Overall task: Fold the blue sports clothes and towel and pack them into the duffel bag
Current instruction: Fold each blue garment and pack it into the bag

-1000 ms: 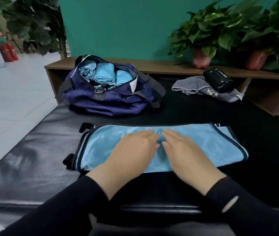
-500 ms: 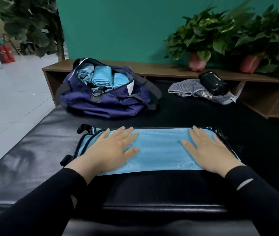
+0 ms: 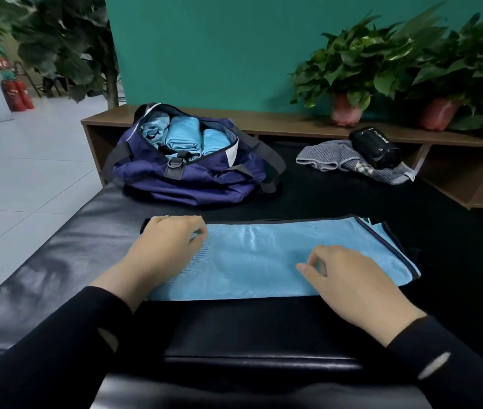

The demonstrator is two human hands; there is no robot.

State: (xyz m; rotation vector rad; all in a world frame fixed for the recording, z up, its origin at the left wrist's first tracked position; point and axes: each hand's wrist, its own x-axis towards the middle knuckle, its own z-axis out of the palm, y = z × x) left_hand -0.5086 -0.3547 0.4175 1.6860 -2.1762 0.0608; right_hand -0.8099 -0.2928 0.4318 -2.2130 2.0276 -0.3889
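Resting curled on the blue garment (image 3: 252, 261) — both hands (image 3: 169, 246).

Left hand (image 3: 169, 246), right hand (image 3: 352, 281) curled on folded blue garment (image 3: 258, 261); duffel bag (image 3: 187, 172) behind.

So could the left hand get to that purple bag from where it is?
Probably yes. The left hand rests on the near blue garment, and only bare black bench lies between it and the open duffel bag straight ahead.

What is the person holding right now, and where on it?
The left hand pinches the left end of the folded blue garment. The right hand rests near its middle, grip unclear.
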